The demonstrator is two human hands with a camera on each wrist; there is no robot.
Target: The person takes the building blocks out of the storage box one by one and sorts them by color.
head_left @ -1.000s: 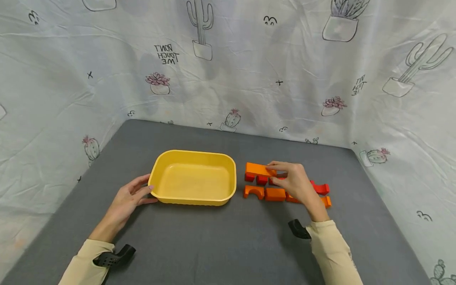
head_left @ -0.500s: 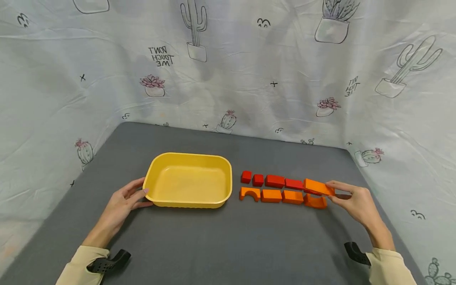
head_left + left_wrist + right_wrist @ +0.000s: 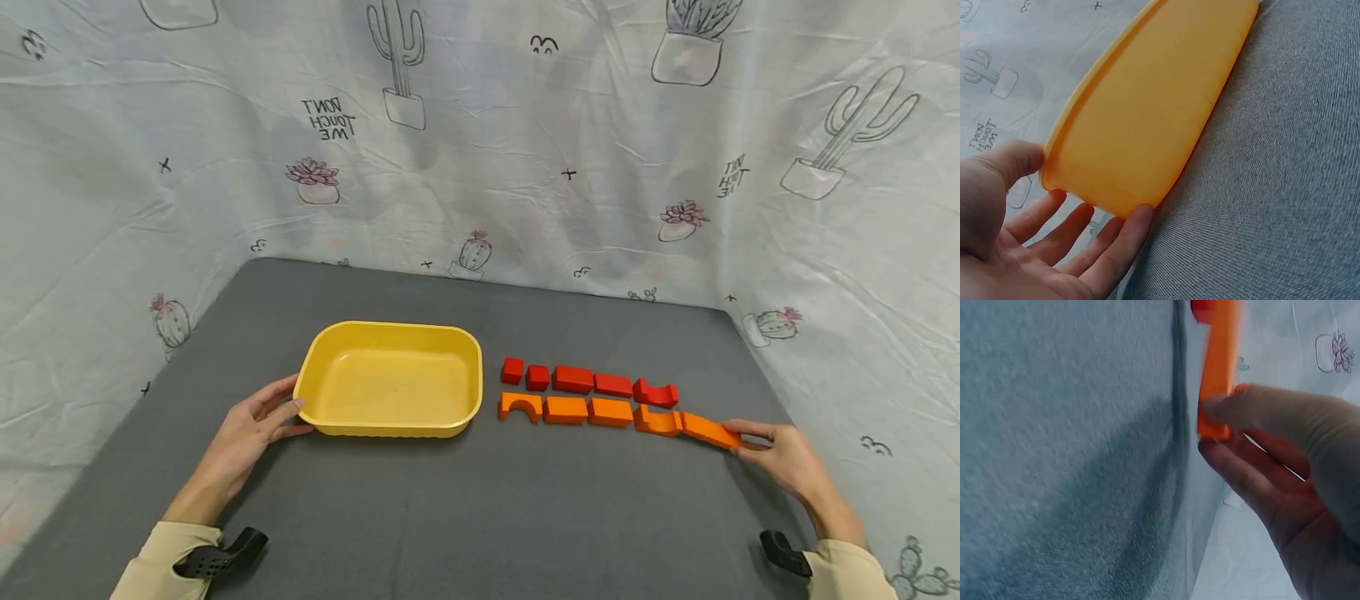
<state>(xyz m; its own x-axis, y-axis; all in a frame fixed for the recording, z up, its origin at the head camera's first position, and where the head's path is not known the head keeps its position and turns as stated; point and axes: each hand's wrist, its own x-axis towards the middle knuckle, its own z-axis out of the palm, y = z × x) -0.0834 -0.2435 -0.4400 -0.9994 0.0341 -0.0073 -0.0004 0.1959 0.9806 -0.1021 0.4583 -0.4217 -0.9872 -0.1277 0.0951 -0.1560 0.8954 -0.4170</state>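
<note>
In the head view my left hand [image 3: 238, 442] holds the left end of a yellow plastic tray [image 3: 390, 390], which has nothing in it. The left wrist view shows the thumb at the rim and the fingers against the outer wall [image 3: 1141, 119]. Far to the right, my right hand [image 3: 797, 465] pinches the end of a long orange toy block [image 3: 708, 431] between thumb and fingers. Its other end lies right beside a curved orange block [image 3: 658, 421], at the end of the orange row. In the right wrist view the pinched block [image 3: 1216, 381] looks blurred.
Right of the tray run two rows of blocks. The back row is red, from a cube [image 3: 512, 371] to a curved block [image 3: 656, 392]. The front row is orange, starting with an arch [image 3: 521, 406]. A printed white curtain [image 3: 450, 167] bounds the grey table [image 3: 450, 517].
My right hand has carried the long orange block from above the red row's left end, rightward and then nearer, to the orange row's right end. The left hand stays on the tray.
</note>
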